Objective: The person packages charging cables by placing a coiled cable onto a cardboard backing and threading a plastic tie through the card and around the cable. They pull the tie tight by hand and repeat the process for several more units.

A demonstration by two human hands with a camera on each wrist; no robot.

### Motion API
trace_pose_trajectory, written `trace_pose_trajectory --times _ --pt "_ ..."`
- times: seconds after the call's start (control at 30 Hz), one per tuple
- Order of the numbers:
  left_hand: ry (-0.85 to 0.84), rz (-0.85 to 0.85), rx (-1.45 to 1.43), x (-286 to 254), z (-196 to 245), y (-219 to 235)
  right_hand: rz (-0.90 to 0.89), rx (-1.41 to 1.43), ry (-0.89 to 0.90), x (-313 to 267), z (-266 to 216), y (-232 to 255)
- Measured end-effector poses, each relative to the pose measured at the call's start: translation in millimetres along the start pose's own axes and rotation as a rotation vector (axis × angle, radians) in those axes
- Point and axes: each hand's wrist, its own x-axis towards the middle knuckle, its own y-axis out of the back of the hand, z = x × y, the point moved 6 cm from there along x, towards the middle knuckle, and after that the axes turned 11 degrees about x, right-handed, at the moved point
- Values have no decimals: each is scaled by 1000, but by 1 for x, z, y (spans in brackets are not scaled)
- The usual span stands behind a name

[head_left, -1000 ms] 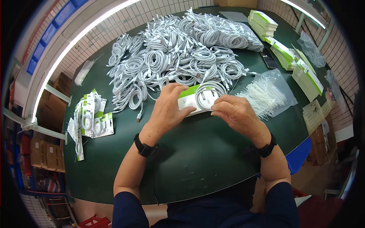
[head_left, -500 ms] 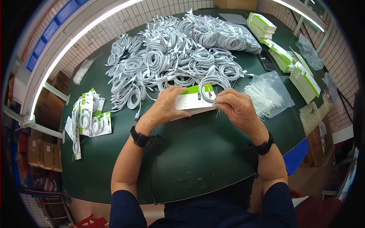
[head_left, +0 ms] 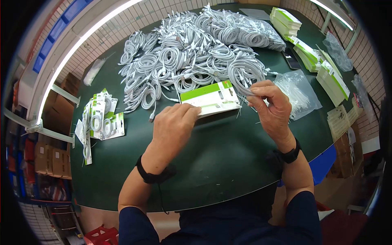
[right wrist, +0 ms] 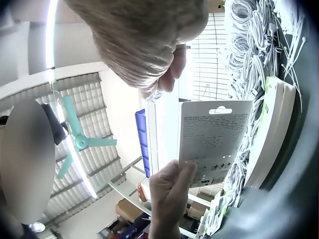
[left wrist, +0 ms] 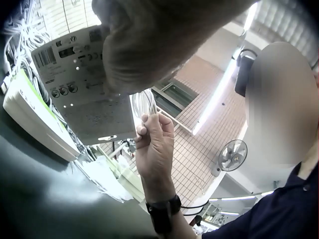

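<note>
My left hand point(head_left: 173, 124) grips the card point(right wrist: 214, 137) above the table point(head_left: 212, 163); my right hand point(head_left: 271, 108) pinches the cable coil point(head_left: 236, 79) just beside it. I should steady the card and bunch the loops neatly.

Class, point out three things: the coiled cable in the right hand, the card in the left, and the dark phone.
Coiled cable point(head_left: 234, 77), head view: left side of its loops.
Card point(right wrist: 214, 142), right wrist view: middle of its printed back.
Phone point(head_left: 290, 59), head view: dark face.

head: high, forward-down over table point(head_left: 228, 163) | left wrist, right wrist: close, upward; both share card point(left wrist: 82, 99)
</note>
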Motion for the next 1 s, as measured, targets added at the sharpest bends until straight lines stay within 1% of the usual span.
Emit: trace_pose_trajectory --times 0.03,0.13,0.17,0.27,0.3,0.4,0.47,0.53,0.6,0.63,0.67,0.73,0.77,0.87,0.9,1.0 --pt "-1 -90 -29 -8 11 2 -16 3 -12 1 -8 -7" --pt "26 -169 -177 -27 30 -7 -162 -77 85 -5 -16 -34" --pt "46 -185 -208 -32 33 -10 -185 -95 105 -9 -17 -45" --pt "84 -258 -245 -38 35 -18 -301 -209 77 -27 -9 -68" --pt "103 -313 -227 -38 34 -19 -325 -240 77 -30 -5 -71" --pt "101 -171 -246 -40 28 -20 -268 -156 -34 -32 7 -70" --pt "74 77 -190 -34 30 0 -248 -155 -32 -32 7 -69" --pt "81 222 -231 -36 31 15 -236 -152 -30 -32 7 -69" --pt "129 260 -373 -53 38 27 -231 -147 -31 -33 6 -69" --pt "271 137 -554 -66 40 17 -235 -141 -10 -33 6 -69" --pt "492 -42 -805 -78 40 2 -241 -135 10 -34 6 -69" --pt "944 -420 -1289 -105 55 -28 -263 -126 42 -37 5 -71" --pt "969 -458 -1487 -122 63 -49 -281 -123 58 -38 4 -72" --pt "1393 -419 -2036 -129 77 -59 -335 -92 130 -40 -6 -79" --pt "1377 -408 -2001 -128 74 -58 -354 -76 158 -42 -10 -82" --pt "1390 -302 -2112 -116 71 -42 -405 -117 305 -49 -19 -90"
